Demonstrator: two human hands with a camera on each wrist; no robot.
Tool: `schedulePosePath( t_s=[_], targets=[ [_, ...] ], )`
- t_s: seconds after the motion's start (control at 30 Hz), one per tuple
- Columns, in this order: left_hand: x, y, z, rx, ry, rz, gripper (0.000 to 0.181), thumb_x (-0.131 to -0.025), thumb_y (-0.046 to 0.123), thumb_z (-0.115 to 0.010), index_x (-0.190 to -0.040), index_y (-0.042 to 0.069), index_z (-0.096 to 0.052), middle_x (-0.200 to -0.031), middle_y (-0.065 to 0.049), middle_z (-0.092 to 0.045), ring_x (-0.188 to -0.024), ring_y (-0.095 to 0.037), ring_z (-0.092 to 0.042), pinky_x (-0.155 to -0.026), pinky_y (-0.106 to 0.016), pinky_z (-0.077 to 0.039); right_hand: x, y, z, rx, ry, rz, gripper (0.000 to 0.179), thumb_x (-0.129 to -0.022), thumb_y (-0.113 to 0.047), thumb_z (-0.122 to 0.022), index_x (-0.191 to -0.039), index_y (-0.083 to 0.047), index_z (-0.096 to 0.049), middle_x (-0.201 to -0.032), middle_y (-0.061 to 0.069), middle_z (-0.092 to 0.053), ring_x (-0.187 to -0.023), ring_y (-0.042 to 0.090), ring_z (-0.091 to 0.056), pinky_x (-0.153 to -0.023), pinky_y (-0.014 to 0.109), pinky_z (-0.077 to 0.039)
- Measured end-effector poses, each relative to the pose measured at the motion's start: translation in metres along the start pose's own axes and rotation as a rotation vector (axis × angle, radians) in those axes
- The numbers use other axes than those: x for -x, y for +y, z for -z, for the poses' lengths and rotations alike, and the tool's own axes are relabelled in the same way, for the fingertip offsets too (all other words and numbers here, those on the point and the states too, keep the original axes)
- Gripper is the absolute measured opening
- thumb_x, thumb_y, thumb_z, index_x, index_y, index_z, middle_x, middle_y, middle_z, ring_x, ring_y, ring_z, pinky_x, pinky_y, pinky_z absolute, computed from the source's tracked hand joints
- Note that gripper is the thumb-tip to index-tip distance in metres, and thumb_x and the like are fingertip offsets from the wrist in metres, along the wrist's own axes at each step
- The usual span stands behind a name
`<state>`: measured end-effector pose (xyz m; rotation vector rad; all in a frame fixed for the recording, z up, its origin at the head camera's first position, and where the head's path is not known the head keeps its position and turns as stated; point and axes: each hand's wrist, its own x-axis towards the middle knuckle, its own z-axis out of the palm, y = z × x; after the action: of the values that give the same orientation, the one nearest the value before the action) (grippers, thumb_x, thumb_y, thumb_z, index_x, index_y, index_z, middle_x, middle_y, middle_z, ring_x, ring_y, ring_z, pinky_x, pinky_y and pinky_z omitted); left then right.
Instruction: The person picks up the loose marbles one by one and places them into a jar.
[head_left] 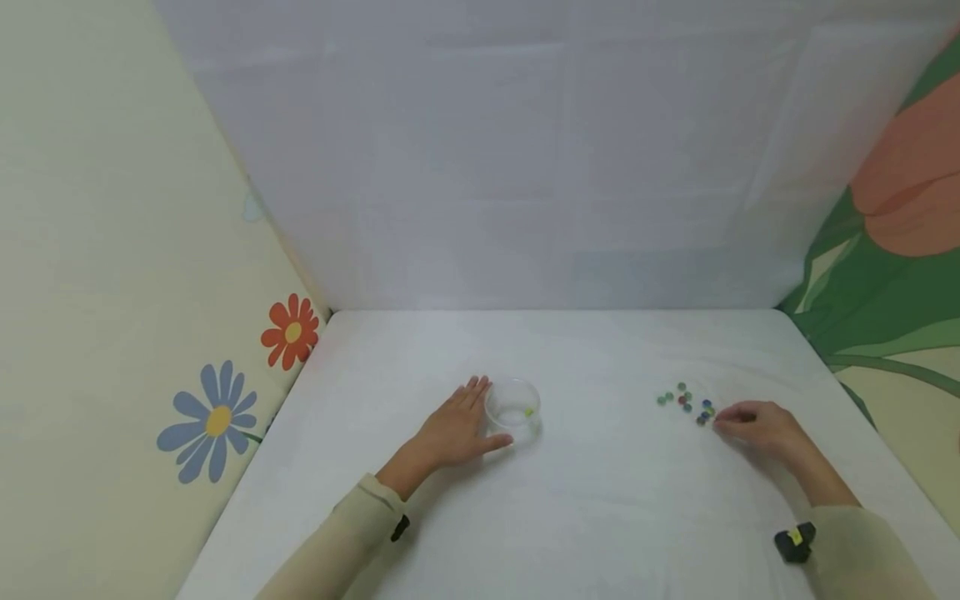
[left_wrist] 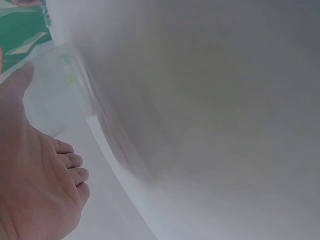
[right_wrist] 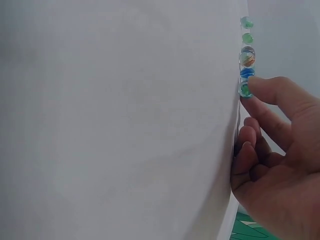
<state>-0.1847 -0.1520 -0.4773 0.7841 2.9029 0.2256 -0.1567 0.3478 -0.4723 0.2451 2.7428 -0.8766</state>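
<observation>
A clear plastic cup (head_left: 498, 418) stands mid-table with a yellow-green marble (left_wrist: 71, 78) and a green marble (left_wrist: 63, 58) inside. My left hand (head_left: 452, 431) lies along the cup's left side, fingers straight and thumb stretched across the near side. On the right, several glass marbles (head_left: 682, 400) lie loosely grouped on the white cloth. The right hand (head_left: 763, 427) is at the near right end of this group. Its thumb and index finger pinch a green marble (right_wrist: 245, 90), while the other fingers curl beneath. Just beyond that one sits a blue-swirled marble (right_wrist: 247, 73).
A white cloth (head_left: 600, 517) covers the table, with a few creases. White sheeting (head_left: 525, 167) hangs behind the far edge. Walls painted with flowers (head_left: 217, 421) flank the table on both sides.
</observation>
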Motion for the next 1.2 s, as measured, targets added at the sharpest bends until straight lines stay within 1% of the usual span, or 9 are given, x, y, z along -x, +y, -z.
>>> schedulePosePath(
  t_s=[0.2,0.43,0.53,0.63,0.67,0.83,0.9,1.1,1.2],
  targets=[
    [-0.001,0.001,0.0,0.008,-0.002,0.004,0.106,-0.094,0.075,-0.046,-0.159,-0.004,-0.02,-0.167,-0.016,-0.018,-0.156,-0.028,-0.014,-0.128,-0.039,-0.014,0.002,-0.001,0.002,-0.007,-0.003,-0.001,0.048,-0.094,-0.035,-0.07,-0.118,0.007,-0.068,-0.114,0.027,-0.067,-0.108,0.045,-0.059,-0.09,0.057,-0.052],
    [-0.002,0.002,0.002,0.01,-0.006,0.009,0.106,-0.093,0.075,-0.047,-0.159,-0.004,-0.02,-0.168,-0.016,-0.018,-0.156,-0.027,-0.014,-0.128,-0.039,-0.014,0.003,-0.007,0.001,-0.026,0.037,-0.003,0.048,-0.096,-0.034,-0.069,-0.123,0.006,-0.066,-0.119,0.029,-0.064,-0.108,0.043,-0.06,-0.086,0.052,-0.056],
    [-0.003,0.002,0.001,0.002,-0.015,0.016,0.106,-0.093,0.076,-0.046,-0.16,-0.003,-0.019,-0.168,-0.015,-0.017,-0.157,-0.026,-0.012,-0.128,-0.038,-0.013,0.005,-0.013,0.0,-0.029,0.06,0.033,0.049,-0.096,-0.035,-0.069,-0.123,0.006,-0.066,-0.12,0.029,-0.064,-0.109,0.043,-0.06,-0.086,0.052,-0.056],
    [-0.003,0.002,0.001,0.007,-0.02,0.019,0.106,-0.093,0.075,-0.046,-0.16,-0.002,-0.019,-0.168,-0.014,-0.016,-0.157,-0.026,-0.012,-0.128,-0.038,-0.012,0.006,-0.022,-0.002,-0.026,0.082,0.086,0.046,-0.096,-0.032,-0.069,-0.123,0.005,-0.067,-0.12,0.028,-0.064,-0.109,0.042,-0.059,-0.088,0.053,-0.054],
    [-0.003,0.002,0.001,0.006,-0.022,0.02,0.106,-0.093,0.076,-0.046,-0.16,-0.002,-0.019,-0.169,-0.014,-0.016,-0.157,-0.026,-0.012,-0.128,-0.038,-0.012,0.007,-0.026,-0.003,-0.022,0.096,0.092,0.045,-0.095,-0.033,-0.07,-0.121,0.004,-0.068,-0.118,0.026,-0.065,-0.107,0.04,-0.06,-0.086,0.051,-0.055],
    [-0.003,0.002,0.002,0.017,-0.023,0.02,0.106,-0.093,0.075,-0.047,-0.16,-0.002,-0.019,-0.168,-0.014,-0.016,-0.157,-0.026,-0.012,-0.128,-0.039,-0.013,0.01,-0.041,-0.003,-0.031,0.105,0.133,0.042,-0.096,-0.031,-0.069,-0.122,0.003,-0.068,-0.115,0.022,-0.067,-0.104,0.035,-0.06,-0.085,0.049,-0.055],
    [-0.002,0.003,0.003,0.018,-0.022,0.021,0.106,-0.093,0.075,-0.047,-0.16,-0.002,-0.019,-0.168,-0.014,-0.016,-0.157,-0.026,-0.012,-0.128,-0.039,-0.013,0.012,-0.046,-0.003,-0.039,0.095,0.158,0.043,-0.096,-0.031,-0.069,-0.122,0.004,-0.067,-0.113,0.022,-0.067,-0.103,0.034,-0.06,-0.083,0.047,-0.055],
    [0.0,0.004,0.005,0.017,-0.027,0.02,0.105,-0.093,0.074,-0.048,-0.159,-0.003,-0.019,-0.168,-0.015,-0.017,-0.157,-0.027,-0.013,-0.128,-0.039,-0.013,0.016,-0.055,-0.003,-0.069,0.09,0.208,0.041,-0.095,-0.034,-0.072,-0.118,0.0,-0.071,-0.11,0.016,-0.068,-0.098,0.027,-0.06,-0.075,0.033,-0.051],
    [0.001,0.005,0.007,0.019,-0.034,0.021,0.106,-0.094,0.074,-0.048,-0.159,-0.003,-0.019,-0.168,-0.015,-0.016,-0.157,-0.027,-0.012,-0.128,-0.038,-0.012,0.018,-0.061,-0.005,-0.085,0.097,0.234,0.039,-0.095,-0.033,-0.072,-0.117,-0.001,-0.072,-0.111,0.016,-0.069,-0.098,0.026,-0.06,-0.074,0.031,-0.05]
  ],
)
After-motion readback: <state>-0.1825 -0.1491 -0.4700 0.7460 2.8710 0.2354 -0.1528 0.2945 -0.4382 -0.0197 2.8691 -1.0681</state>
